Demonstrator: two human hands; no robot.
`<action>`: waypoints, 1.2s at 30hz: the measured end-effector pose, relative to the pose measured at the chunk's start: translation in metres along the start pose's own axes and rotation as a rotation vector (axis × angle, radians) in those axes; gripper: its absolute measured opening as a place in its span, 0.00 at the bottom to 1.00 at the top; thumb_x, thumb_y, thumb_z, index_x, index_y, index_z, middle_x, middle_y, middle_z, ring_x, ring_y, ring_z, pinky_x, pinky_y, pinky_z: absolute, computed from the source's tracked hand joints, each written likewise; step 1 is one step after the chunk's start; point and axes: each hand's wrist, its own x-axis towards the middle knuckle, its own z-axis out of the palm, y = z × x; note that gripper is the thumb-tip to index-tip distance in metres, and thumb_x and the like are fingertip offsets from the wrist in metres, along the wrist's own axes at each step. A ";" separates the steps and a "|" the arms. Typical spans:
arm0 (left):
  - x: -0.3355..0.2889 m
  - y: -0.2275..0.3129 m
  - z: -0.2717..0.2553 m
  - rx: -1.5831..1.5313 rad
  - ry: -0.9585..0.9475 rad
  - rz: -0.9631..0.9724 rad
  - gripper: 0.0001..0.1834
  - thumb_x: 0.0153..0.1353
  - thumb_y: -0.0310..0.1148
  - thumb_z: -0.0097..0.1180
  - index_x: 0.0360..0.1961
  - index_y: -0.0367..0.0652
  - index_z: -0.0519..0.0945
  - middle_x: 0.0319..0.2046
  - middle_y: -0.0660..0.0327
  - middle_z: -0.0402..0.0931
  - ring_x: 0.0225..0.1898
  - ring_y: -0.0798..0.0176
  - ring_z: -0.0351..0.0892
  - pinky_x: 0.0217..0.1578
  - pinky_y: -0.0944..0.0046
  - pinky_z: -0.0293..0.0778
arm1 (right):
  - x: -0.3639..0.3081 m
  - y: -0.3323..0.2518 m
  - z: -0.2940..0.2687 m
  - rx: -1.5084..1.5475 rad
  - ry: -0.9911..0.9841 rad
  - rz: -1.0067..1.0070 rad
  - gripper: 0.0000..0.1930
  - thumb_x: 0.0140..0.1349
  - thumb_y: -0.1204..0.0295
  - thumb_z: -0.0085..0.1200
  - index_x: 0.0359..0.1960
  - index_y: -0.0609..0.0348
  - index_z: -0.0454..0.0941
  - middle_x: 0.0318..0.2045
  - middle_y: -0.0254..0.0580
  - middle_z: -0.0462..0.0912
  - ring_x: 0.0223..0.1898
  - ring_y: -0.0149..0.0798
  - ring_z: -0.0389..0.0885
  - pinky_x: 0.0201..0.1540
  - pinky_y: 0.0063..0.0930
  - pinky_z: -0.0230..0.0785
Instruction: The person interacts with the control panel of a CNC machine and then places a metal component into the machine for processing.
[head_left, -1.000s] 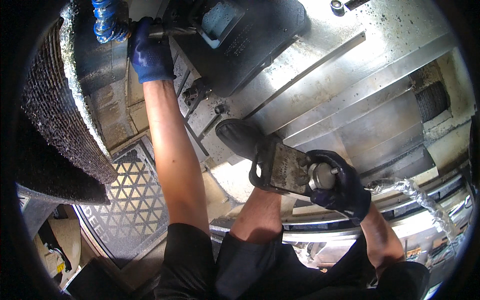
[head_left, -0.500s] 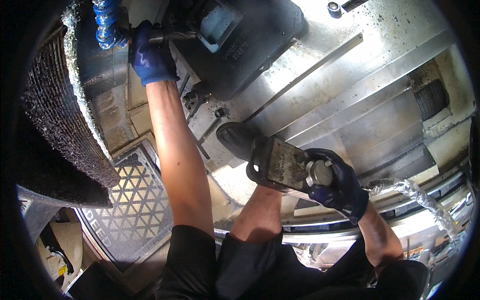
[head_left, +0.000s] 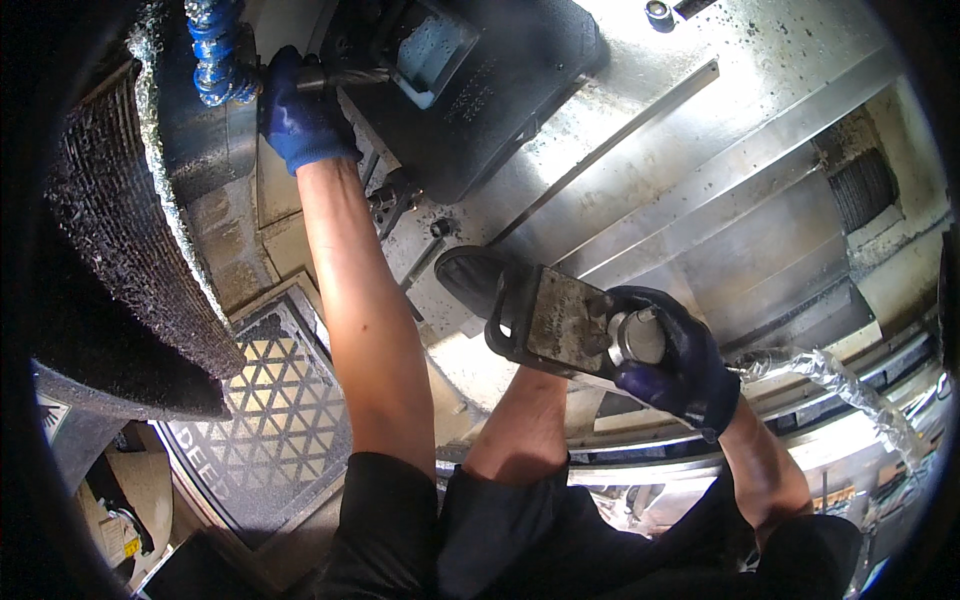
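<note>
My left hand (head_left: 305,115), in a blue work glove, is up by the machine head with its fingers closed around the shank end of a fluted cutting tool (head_left: 355,76). The tool lies sideways, its tip by the pocket of a dark metal block (head_left: 480,120). Bluish-white liquid or foam (head_left: 425,52) shows in that pocket. In my right hand (head_left: 690,365), also gloved, is a grimy handwheel pendant (head_left: 565,318) with a looped handle end. The thumb and fingers are at its round silver dial (head_left: 638,337); the fingers under the pendant are hidden.
Blue segmented coolant hoses (head_left: 212,50) hang beside my left hand. A ribbed, chip-covered cover (head_left: 150,230) stands at left. The metal machine table (head_left: 660,150) has long slots and scattered chips. My shoe (head_left: 480,280) rests near its lower edge; a foil-wrapped hose (head_left: 850,395) runs at right.
The view has shifted slightly. The pendant's handle end has tipped a little to the left and down. Both hands keep their holds, and the cutting tool stays by the block's pocket.
</note>
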 end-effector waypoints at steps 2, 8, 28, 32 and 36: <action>0.003 0.001 -0.003 0.013 -0.033 0.001 0.15 0.62 0.34 0.55 0.48 0.41 0.79 0.47 0.54 0.78 0.51 0.52 0.76 0.56 0.48 0.71 | -0.001 0.000 0.000 0.005 -0.004 -0.015 0.31 0.50 0.67 0.69 0.56 0.63 0.72 0.46 0.51 0.82 0.48 0.40 0.82 0.51 0.33 0.74; 0.005 -0.001 -0.015 0.099 -0.161 0.049 0.16 0.62 0.34 0.56 0.49 0.40 0.78 0.48 0.54 0.78 0.50 0.51 0.76 0.55 0.48 0.72 | -0.003 0.002 -0.001 0.004 0.005 -0.033 0.31 0.50 0.67 0.69 0.55 0.63 0.72 0.46 0.51 0.82 0.49 0.41 0.82 0.51 0.34 0.74; 0.003 -0.001 0.000 -0.022 0.031 -0.009 0.15 0.62 0.32 0.55 0.50 0.41 0.78 0.47 0.54 0.78 0.50 0.51 0.76 0.55 0.47 0.71 | 0.000 -0.003 -0.001 -0.105 0.021 -0.058 0.31 0.51 0.67 0.70 0.55 0.65 0.72 0.46 0.54 0.82 0.48 0.44 0.83 0.50 0.34 0.75; 0.001 0.003 0.000 -0.097 -0.003 -0.019 0.12 0.57 0.24 0.59 0.44 0.38 0.80 0.39 0.56 0.79 0.40 0.56 0.79 0.43 0.58 0.78 | -0.002 0.000 -0.002 -0.097 0.012 -0.065 0.32 0.50 0.66 0.71 0.55 0.66 0.72 0.46 0.55 0.82 0.48 0.44 0.83 0.50 0.35 0.75; 0.023 -0.005 -0.036 0.358 -0.271 0.284 0.13 0.58 0.25 0.57 0.46 0.37 0.80 0.40 0.56 0.79 0.40 0.56 0.80 0.43 0.59 0.78 | -0.003 -0.001 -0.003 -0.104 0.011 -0.091 0.33 0.49 0.66 0.72 0.55 0.66 0.72 0.46 0.55 0.82 0.48 0.45 0.83 0.50 0.36 0.76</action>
